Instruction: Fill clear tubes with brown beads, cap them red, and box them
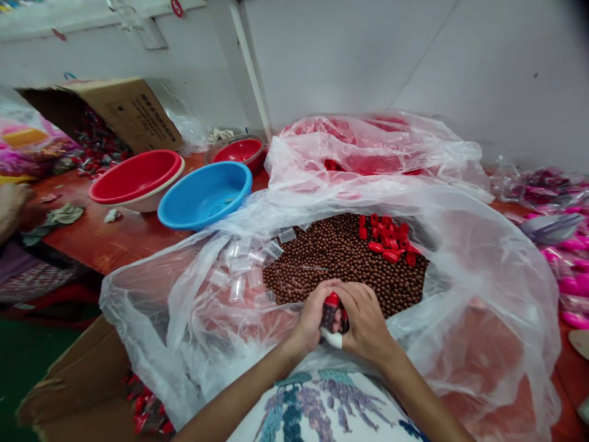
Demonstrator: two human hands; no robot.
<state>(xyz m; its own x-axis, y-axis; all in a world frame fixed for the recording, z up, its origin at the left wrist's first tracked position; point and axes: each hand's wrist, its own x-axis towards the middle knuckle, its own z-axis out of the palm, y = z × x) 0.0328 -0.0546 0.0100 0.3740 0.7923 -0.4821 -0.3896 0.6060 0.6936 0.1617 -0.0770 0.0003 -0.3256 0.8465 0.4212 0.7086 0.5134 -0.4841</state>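
Note:
Close in front of my body, my left hand [309,319] is wrapped round a small clear container [328,312] with dark contents and a red top. My right hand [365,316] closes on the same container from the other side, and something white shows at its thumb. Just beyond both hands, brown beads [340,258] lie in a large open plastic bag [483,270]. Red caps [391,236] rest on the beads at the right. Several clear plastic pieces [242,264] are scattered on the bag to the left.
A blue basin [207,196] and a red basin [138,178] stand at the back left, near a cardboard box [138,116] of red items. Another bag [368,147] is behind the beads. Pink packs [570,276] lie right. Another person's hand [11,205] shows far left.

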